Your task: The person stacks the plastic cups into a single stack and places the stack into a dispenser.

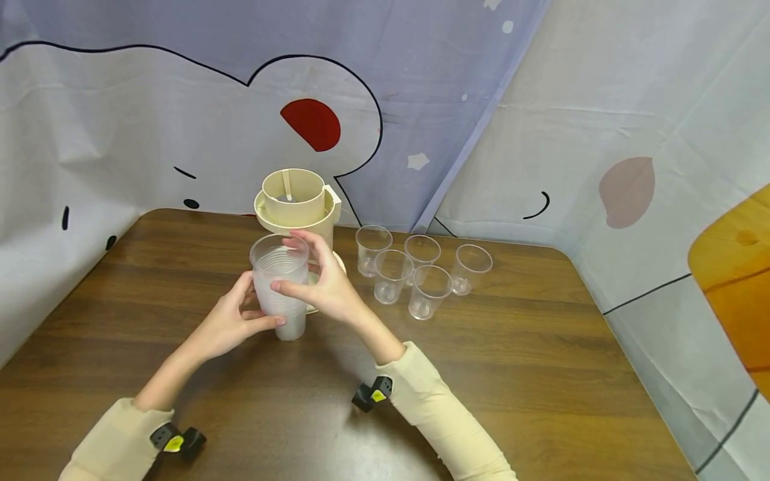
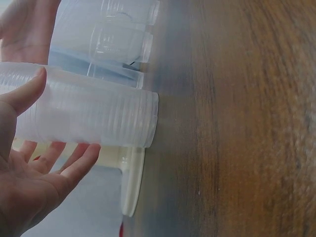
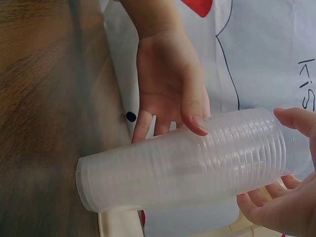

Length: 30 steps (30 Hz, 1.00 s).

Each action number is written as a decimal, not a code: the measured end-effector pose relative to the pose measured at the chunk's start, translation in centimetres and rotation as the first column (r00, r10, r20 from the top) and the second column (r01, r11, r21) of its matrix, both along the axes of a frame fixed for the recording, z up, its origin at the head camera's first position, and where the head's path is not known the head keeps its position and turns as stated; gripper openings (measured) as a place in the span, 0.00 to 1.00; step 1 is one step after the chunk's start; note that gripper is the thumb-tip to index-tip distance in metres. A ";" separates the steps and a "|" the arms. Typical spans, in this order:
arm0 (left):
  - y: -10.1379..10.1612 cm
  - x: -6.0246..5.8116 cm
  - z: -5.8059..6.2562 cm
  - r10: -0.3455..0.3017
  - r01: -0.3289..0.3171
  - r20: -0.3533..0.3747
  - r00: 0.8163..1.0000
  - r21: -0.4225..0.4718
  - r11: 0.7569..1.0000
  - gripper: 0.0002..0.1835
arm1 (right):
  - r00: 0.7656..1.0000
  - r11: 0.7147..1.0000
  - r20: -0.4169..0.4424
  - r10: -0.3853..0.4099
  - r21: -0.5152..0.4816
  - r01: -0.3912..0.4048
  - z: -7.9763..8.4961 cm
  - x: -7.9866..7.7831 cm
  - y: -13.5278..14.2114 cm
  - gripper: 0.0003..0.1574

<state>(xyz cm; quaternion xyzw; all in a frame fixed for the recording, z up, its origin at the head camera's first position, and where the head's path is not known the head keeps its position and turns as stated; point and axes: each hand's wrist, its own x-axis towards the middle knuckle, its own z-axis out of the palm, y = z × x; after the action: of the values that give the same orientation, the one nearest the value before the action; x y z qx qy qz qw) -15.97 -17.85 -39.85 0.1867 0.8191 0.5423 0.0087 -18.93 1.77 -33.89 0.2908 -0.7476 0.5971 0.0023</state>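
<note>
A tall stack of nested clear plastic cups point(image 1: 279, 284) is held in front of a cream-coloured stand. My left hand point(image 1: 225, 321) grips its lower middle, with the thumb on the near side and the fingers round the far side. Around the top of the stack curls my right hand point(image 1: 331, 284), thumb in front and fingers by the rim. In the right wrist view the stack point(image 3: 182, 163) shows many close-set ridges, and its base is just over the table. The topmost cup's rim faces upward.
Behind the stack stands the cream stand with a round, open-topped holder point(image 1: 295, 214). To its right, several clear plastic cups point(image 1: 431, 284) stand upright on the wooden table point(image 1: 511, 381). A printed cloth point(image 1: 457, 133) hangs along the table's back edge.
</note>
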 end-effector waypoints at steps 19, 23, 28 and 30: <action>0.1 0.0 0.2 -0.001 0.001 0.013 1.000 -0.002 1.000 0.42 | 0.999 1.000 0.028 0.020 0.001 -0.020 -0.3 0.2 0.1 0.46; 0.1 0.2 0.5 0.001 -0.001 0.014 1.000 -0.002 1.000 0.41 | 1.000 1.000 0.023 0.010 0.006 -0.010 -0.3 0.3 0.1 0.47; 0.1 0.3 0.5 0.002 -0.002 0.017 1.000 0.000 1.000 0.41 | 1.000 1.000 0.021 0.009 0.001 -0.009 -0.3 0.4 0.1 0.48; 0.1 0.2 0.4 0.002 -0.002 0.020 1.000 -0.004 1.000 0.41 | 1.000 1.000 0.023 0.009 0.002 -0.010 -0.3 0.4 0.1 0.48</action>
<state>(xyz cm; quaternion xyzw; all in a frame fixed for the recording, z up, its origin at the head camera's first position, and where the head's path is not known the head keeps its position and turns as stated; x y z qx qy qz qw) -15.75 -17.73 -39.43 0.1804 0.8203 0.5425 0.0165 -18.56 1.92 -34.15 0.2874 -0.7467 0.5998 -0.0095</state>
